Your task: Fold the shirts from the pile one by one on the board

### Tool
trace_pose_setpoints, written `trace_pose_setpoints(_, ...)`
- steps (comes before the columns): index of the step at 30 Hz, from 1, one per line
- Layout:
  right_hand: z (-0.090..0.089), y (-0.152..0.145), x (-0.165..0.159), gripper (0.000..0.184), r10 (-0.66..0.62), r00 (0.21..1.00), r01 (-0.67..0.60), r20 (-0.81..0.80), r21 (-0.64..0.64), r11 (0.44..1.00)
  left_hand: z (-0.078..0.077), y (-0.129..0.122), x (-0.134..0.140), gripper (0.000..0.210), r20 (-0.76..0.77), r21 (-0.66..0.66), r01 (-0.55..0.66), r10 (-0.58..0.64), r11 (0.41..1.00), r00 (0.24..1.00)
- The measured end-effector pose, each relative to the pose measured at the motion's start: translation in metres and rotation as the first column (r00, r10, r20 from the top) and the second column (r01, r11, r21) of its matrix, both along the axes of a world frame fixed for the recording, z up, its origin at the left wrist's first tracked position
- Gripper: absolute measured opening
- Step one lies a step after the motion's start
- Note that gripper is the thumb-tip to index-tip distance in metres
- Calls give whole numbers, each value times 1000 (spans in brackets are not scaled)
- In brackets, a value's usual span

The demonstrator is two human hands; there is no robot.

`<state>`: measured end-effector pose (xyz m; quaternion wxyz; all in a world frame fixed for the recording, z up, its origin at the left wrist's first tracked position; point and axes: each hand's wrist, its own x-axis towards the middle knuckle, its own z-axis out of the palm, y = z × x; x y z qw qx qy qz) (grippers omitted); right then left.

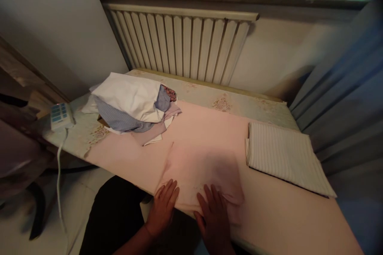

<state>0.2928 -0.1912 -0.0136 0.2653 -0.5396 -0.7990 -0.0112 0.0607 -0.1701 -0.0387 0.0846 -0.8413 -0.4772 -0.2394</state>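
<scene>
A thin pale pink cloth (197, 167) lies nearly flat on the pink table cover (209, 121), close to the table's front edge. Its colour almost matches the cover, so parts of its outline are hard to make out. My left hand (163, 209) rests on its front left corner, fingers stretched out and palm down. On the front right part of the cloth lies my right hand (214, 215), its fingers spread. Small wrinkles show in the cloth beside the right fingertips. Neither hand grips anything that I can see.
Crumpled white, blue and mauve fabrics (128, 97) form a pile at the back left. A folded striped cloth (281, 151) lies on the right. At the left end sits a power strip (61, 116) with a hanging cord. Behind the table stands a radiator (182, 44); a blue curtain (344, 99) hangs right.
</scene>
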Motion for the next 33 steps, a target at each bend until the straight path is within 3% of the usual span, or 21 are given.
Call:
trace_pose_setpoints(18, 3, 0, 0, 45, -24, 998, 20, 50, 74, 997, 11, -4, -14, 67, -41, -28, 23, -24, 999, 999)
trace_pose_setpoints(33, 26, 1, -10, 51, 49, 987, -51, 150, 4, 999, 11, -6, -19, 62, 87, -9, 32, -32, 999, 996)
